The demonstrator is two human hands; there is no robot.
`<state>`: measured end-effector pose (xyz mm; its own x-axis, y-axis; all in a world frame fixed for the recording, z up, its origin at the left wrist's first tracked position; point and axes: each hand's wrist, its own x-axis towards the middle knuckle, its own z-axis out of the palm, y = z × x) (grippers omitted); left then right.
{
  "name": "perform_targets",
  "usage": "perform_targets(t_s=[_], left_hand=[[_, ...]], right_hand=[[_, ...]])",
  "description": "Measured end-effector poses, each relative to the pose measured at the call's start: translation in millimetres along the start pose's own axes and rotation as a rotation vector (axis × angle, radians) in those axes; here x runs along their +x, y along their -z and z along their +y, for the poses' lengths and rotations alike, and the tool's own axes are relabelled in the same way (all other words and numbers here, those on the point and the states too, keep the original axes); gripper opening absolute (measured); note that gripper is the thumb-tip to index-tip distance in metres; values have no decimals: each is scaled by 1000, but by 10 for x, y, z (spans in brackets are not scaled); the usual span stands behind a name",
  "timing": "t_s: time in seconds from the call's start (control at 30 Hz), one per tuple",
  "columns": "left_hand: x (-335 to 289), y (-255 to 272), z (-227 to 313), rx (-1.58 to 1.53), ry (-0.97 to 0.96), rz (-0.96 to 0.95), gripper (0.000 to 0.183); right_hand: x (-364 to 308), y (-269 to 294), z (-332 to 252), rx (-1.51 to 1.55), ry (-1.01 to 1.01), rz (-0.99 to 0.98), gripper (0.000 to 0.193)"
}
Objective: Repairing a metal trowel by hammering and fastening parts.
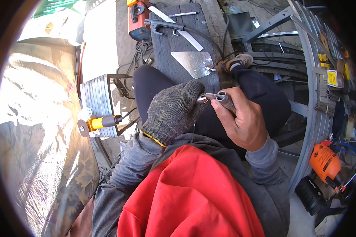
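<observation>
My left hand (174,108), in a dark grey knit glove with a yellow cuff edge, is closed over my lap. A small shiny metal piece (202,99) sticks out between its thumb and fingers; the rest of it is hidden. My right hand (243,118), bare, pinches a grey metal tube (226,101) with a round hollow end and a flattened, tapered tip. That tip meets the small piece at the left fingertips. Just beyond my hands, a shiny triangular trowel blade (193,64) lies on a dark wooden plank (166,59).
An electrode holder (166,26) with cable lies across metal strips on the plank, beside an orange welding machine (139,21). At left, an angle grinder (101,123) rests on a ribbed metal stand (97,96). A steel rack (310,106) and orange spray bottle (324,161) stand right.
</observation>
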<state>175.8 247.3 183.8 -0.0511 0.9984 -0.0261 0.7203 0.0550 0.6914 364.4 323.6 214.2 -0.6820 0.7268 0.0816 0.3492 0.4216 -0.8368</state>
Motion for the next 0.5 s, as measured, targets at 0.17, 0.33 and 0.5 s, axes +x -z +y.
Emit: perform_targets(t_s=[0.17, 0.33, 0.5], left_hand=[[-20, -7, -2, 44, 16, -44, 28], [-6, -18, -63, 13, -80, 53, 29], [-21, -6, -49, -84, -141, 105, 32]], right_hand=[[-46, -25, 58, -45, 38, -20, 20], [-66, -9, 0, 104, -119, 19, 17], [-95, 59, -11, 177, -83, 59, 14]])
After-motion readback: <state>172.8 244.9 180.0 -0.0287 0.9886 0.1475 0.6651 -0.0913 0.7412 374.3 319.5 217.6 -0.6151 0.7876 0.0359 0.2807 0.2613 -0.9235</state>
